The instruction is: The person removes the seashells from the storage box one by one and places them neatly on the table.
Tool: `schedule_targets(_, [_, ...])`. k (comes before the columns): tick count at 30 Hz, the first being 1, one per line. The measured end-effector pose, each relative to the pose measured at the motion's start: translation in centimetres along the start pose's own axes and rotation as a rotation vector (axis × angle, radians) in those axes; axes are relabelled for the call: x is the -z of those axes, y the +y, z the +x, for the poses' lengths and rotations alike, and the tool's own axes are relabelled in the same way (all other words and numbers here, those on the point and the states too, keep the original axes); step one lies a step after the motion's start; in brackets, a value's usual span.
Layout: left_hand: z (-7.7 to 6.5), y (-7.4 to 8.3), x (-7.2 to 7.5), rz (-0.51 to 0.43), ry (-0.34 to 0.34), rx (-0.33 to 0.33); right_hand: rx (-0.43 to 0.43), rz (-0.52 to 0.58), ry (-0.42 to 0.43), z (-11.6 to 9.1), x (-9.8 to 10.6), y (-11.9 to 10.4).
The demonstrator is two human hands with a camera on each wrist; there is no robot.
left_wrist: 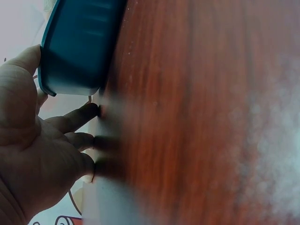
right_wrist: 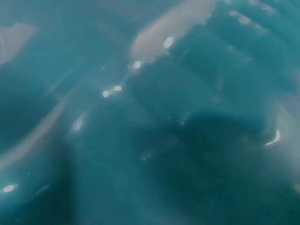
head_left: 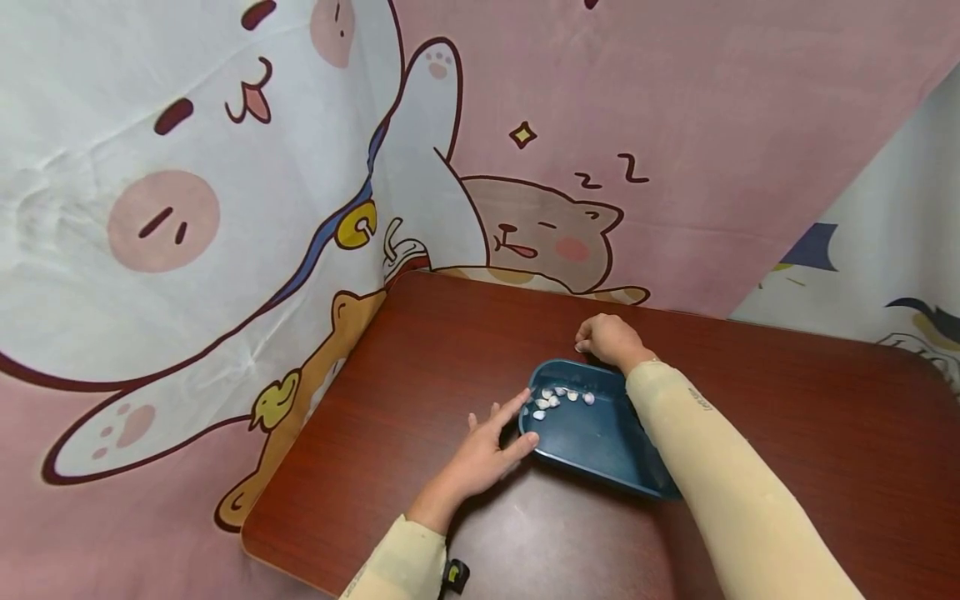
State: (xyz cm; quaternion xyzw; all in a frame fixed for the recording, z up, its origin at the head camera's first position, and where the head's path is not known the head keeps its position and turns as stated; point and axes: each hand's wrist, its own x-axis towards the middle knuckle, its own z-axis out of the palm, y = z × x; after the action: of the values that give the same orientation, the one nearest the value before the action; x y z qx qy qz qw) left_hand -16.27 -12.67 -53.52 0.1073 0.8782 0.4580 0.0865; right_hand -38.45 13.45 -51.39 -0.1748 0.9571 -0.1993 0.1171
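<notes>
A dark blue-green tray (head_left: 600, 450) lies on the table, with several small whitish, shell-like pieces (head_left: 553, 401) grouped at its far left. My left hand (head_left: 483, 454) is at the tray's left end, thumb and forefinger spread and touching the rim. In the left wrist view, the other fingers (left_wrist: 79, 117) of that hand reach down to the tabletop beside the tray. Just past the tray's far rim, my right hand (head_left: 611, 337) has its fingers bent, pinching what looks like one small whitish shell at the fingertips. The right wrist view shows only blurred blue-green plastic (right_wrist: 117, 154).
The tray stands on a reddish-brown wooden table (head_left: 450, 333) with a rounded left corner. Cloth with cartoon animals (head_left: 555, 225) hangs along the back and left edges. A small black item (head_left: 455, 575) is by the left wrist.
</notes>
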Motion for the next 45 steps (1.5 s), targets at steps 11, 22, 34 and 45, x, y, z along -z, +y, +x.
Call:
schedule_targets(11, [-0.1,0.1,-0.1,0.006,0.01,-0.014,-0.009,-0.014,0.018,-0.7,0.4,-0.5])
schedule_targets(22, [-0.1,-0.1,-0.4,0.002,0.001,-0.01,0.017,0.049,0.083,-3.1,2.2,1.2])
schedule_targets(34, [0.3,0.4,-0.2,0.058,0.018,-0.063,0.071,0.209,0.129,-7.4,4.2,0.9])
schedule_targets(45, [0.6,0.6,-0.8,0.014,0.063,-0.104,0.149,0.2,0.187,-11.4,6.6,-1.7])
